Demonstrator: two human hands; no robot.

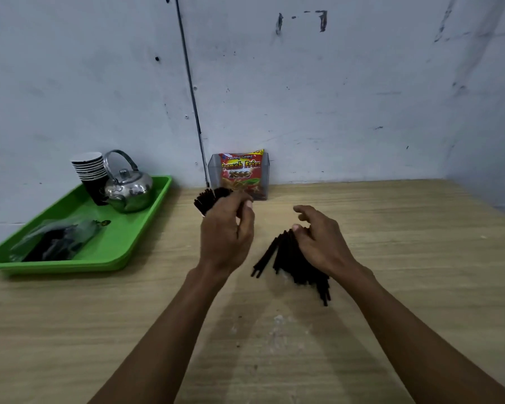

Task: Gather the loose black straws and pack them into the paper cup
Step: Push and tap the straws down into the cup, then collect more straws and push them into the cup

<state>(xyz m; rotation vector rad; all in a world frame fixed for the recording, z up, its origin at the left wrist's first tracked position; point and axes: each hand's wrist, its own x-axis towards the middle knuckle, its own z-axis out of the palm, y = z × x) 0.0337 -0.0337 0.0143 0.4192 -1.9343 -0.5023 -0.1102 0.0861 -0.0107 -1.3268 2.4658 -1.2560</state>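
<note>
On a wooden table (391,258), the left hand (226,237) gripped a bunch of straws (209,198) standing at 12 o'clock from it, any cup beneath hidden, while the right hand (318,243), fingers loosely spread, rested on a loose pile (286,258) at 3 o'clock, with a green tray (123,243) at 9 o'clock.

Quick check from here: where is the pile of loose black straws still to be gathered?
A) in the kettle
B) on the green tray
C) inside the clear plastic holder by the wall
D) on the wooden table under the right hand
D: the loose black straws lie on the wooden table, with the right hand resting on them.
</note>
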